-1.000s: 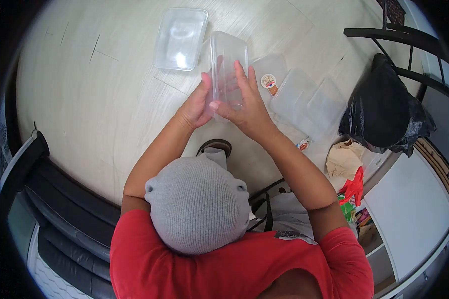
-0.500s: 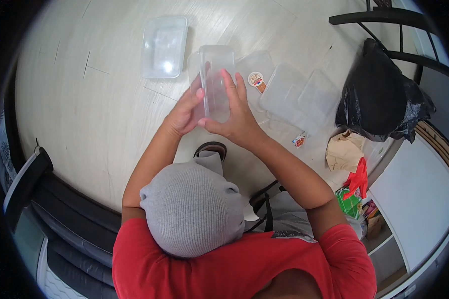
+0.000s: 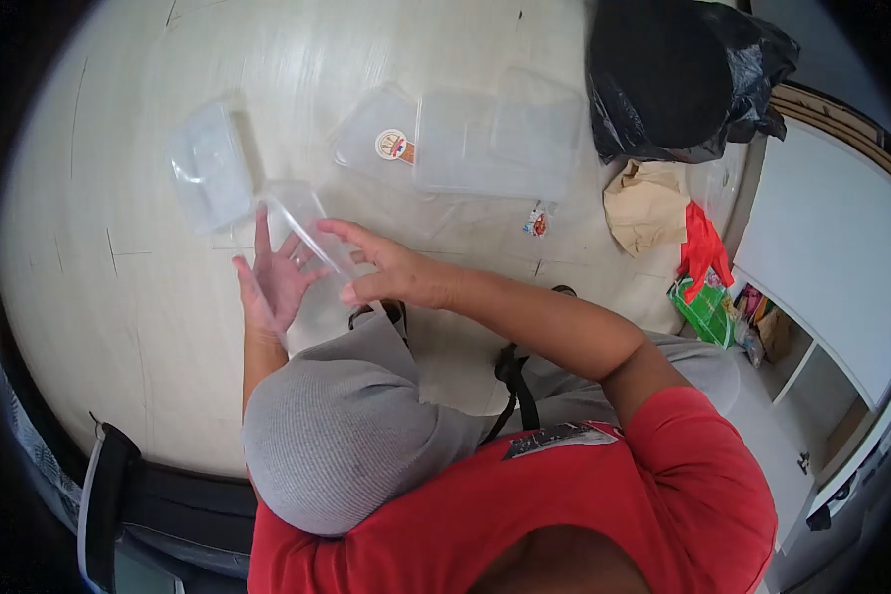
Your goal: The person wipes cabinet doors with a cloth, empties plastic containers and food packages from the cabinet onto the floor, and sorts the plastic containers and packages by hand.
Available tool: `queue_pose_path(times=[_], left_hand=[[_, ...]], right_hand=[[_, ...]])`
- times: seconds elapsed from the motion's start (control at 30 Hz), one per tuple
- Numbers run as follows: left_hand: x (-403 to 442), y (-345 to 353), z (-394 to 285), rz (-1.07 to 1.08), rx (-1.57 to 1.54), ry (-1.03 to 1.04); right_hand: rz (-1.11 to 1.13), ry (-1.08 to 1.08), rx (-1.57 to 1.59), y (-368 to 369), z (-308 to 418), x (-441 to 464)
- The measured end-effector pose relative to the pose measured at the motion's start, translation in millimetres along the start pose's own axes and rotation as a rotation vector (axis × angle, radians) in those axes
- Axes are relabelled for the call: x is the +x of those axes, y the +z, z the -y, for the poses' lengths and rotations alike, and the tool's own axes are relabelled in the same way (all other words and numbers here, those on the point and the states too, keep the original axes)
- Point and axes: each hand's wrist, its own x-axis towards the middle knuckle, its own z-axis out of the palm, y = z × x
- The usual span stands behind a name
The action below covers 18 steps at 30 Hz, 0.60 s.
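Observation:
A clear plastic container (image 3: 312,223) is held tilted between my two hands, above the floor near my raised knee. My left hand (image 3: 282,282) shows through the see-through plastic, its palm towards me and its fingers spread against the container, with the thumb by the left edge. My right hand (image 3: 386,267) grips the long right-hand side, fingers above and thumb lower down. Just beyond my left hand, a second clear container (image 3: 211,168) lies on the floor. Farther right are flat clear plastic pieces (image 3: 455,148), overlapping, one beside a round sticker (image 3: 393,146) with a brown tail.
A large black plastic bag (image 3: 663,79) stands at the upper right. Below it lie crumpled brown paper (image 3: 648,208), a red plastic bag (image 3: 705,247) and a green packet (image 3: 705,312), beside a white cabinet (image 3: 822,257). A black padded seat (image 3: 188,510) is at lower left.
My hands have moved left and nearer my body with the container, which has turned to a slant. My view has shifted, and the left fingers have spread.

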Motion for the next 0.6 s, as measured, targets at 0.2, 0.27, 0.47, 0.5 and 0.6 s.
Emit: queue_pose_path(times=[0.2, 0.27, 0.47, 0.5, 0.6], left_hand=[[-6, -30, -19, 0.010, 0.104, -0.006], [-5, -28, -17, 0.008, 0.107, -0.006], [-2, -30, -4, 0.008, 0.109, -0.029], [0, -29, -4, 0.015, 0.104, -0.037], [1, -24, 0, 0.039, 0.063, -0.047]], right_hand=[[-0.253, -0.353, -0.782, -49, -16, 23], [-0.334, -0.121, -0.979, -59, 18, 23], [-0.463, 0.037, -1.702, -133, 2, 0], [-0.511, 0.068, -1.735, -137, 5, 0], [-0.610, 0.051, -1.735, -142, 12, 4]])
